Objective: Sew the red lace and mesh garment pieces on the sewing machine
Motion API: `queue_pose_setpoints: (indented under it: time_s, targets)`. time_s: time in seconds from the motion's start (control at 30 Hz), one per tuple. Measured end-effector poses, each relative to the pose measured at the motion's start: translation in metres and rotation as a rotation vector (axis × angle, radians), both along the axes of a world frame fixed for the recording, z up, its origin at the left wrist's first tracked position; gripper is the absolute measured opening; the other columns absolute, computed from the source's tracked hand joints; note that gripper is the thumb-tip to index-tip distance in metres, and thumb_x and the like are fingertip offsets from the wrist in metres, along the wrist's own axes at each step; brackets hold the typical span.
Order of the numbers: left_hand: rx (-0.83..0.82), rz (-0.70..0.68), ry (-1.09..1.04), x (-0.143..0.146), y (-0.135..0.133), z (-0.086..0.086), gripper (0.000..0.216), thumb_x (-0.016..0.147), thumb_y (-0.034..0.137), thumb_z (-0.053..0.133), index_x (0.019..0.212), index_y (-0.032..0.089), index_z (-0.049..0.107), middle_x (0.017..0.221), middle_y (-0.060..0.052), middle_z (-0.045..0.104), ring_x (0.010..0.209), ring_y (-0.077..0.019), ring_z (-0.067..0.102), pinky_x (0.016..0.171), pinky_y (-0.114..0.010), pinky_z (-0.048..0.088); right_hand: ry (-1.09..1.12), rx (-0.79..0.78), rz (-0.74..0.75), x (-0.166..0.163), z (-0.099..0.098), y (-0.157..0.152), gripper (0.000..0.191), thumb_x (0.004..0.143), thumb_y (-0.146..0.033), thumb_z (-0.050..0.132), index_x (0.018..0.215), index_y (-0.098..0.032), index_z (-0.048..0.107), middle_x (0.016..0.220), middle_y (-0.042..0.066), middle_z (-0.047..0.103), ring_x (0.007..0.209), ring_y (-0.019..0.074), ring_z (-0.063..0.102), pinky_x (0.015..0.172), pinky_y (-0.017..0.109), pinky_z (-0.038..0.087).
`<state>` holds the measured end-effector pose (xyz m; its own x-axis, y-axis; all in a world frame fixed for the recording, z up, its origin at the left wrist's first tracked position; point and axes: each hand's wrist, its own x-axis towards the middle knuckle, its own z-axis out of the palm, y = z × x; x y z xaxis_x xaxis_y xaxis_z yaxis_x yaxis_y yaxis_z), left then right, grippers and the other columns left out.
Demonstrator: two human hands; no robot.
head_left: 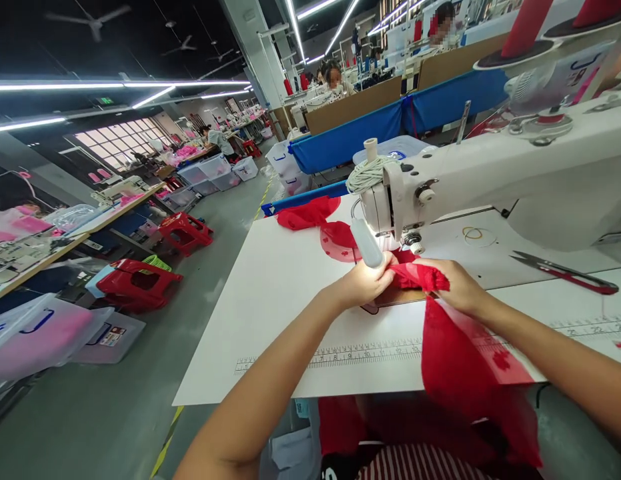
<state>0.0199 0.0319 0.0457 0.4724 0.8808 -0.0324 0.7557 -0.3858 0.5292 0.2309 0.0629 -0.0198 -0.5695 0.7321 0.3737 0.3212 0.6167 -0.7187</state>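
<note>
Red fabric [415, 275] is bunched in front of the needle area of a white sewing machine [470, 160]. My left hand [366, 280] is closed on the fabric's left end, fingers pinched, close below the machine's head lamp [366, 241]. On the right, my right hand [456, 285] grips the gathered part, its fingertips partly hidden by the cloth. From there a long red panel [453, 353] hangs over the table's front edge toward my lap. More red pieces [310, 213] lie on the table left of the machine head, one sheer with small red motifs.
Black-bladed scissors [565, 272] with red on the handle lie right of the machine bed. A printed ruler strip [360, 357] runs along the white table [260, 293]. Red thread cones [525, 30] stand above right. Red stools [140, 283] and plastic bins [45, 333] line the aisle; other people sit at machines behind.
</note>
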Motion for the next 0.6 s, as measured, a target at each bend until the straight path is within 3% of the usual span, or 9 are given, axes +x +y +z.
queue_pose_setpoints:
  time_s: [0.13, 0.27, 0.4, 0.5, 0.6]
  targets:
    - [-0.121, -0.05, -0.027, -0.004, 0.004, 0.006, 0.022, 0.076, 0.011, 0.059, 0.092, 0.022, 0.049, 0.082, 0.003, 0.058, 0.075, -0.016, 0.059, 0.064, -0.025, 0.048, 0.058, -0.054, -0.053, 0.005, -0.003, 0.007, 0.003, 0.066, -0.027, 0.054, 0.068, -0.026, 0.052, 0.063, 0.001, 0.061, 0.067, 0.0249, 0.063, 0.06, 0.032, 0.049]
    - [-0.131, -0.036, -0.072, 0.0, 0.005, -0.005, 0.025, 0.078, 0.023, 0.07, 0.078, 0.022, 0.045, 0.078, 0.003, 0.052, 0.073, -0.0161, 0.054, 0.06, -0.026, 0.043, 0.109, -0.101, -0.065, 0.005, -0.001, 0.002, 0.014, 0.069, -0.03, 0.054, 0.081, -0.026, 0.061, 0.063, 0.001, 0.065, 0.065, 0.0267, 0.066, 0.062, 0.036, 0.053]
    - [-0.096, -0.002, -0.152, 0.004, 0.007, -0.011, 0.019, 0.081, 0.009, 0.051, 0.07, 0.021, 0.043, 0.074, 0.003, 0.05, 0.073, -0.015, 0.051, 0.067, -0.026, 0.042, 0.132, -0.099, -0.067, 0.003, 0.001, -0.005, 0.015, 0.079, -0.037, 0.055, 0.087, -0.026, 0.062, 0.067, 0.002, 0.069, 0.068, 0.0271, 0.069, 0.064, 0.037, 0.055]
    - [-0.123, -0.024, -0.154, 0.002, 0.01, -0.005, 0.024, 0.075, -0.002, 0.043, 0.067, 0.02, 0.046, 0.074, 0.002, 0.054, 0.075, -0.0144, 0.053, 0.072, -0.026, 0.044, 0.102, 0.083, -0.21, 0.002, 0.004, -0.008, 0.014, 0.076, -0.029, 0.058, 0.088, -0.026, 0.063, 0.086, 0.004, 0.075, 0.079, 0.0268, 0.071, 0.068, 0.036, 0.055]
    - [-0.165, -0.036, -0.162, 0.0, 0.013, 0.002, 0.025, 0.079, -0.002, 0.043, 0.067, 0.019, 0.049, 0.073, 0.002, 0.056, 0.073, -0.0135, 0.053, 0.071, -0.025, 0.045, 0.098, 0.185, -0.373, 0.004, 0.007, -0.007, 0.021, 0.074, -0.019, 0.056, 0.092, -0.026, 0.064, 0.089, 0.004, 0.075, 0.079, 0.026, 0.072, 0.07, 0.036, 0.056]
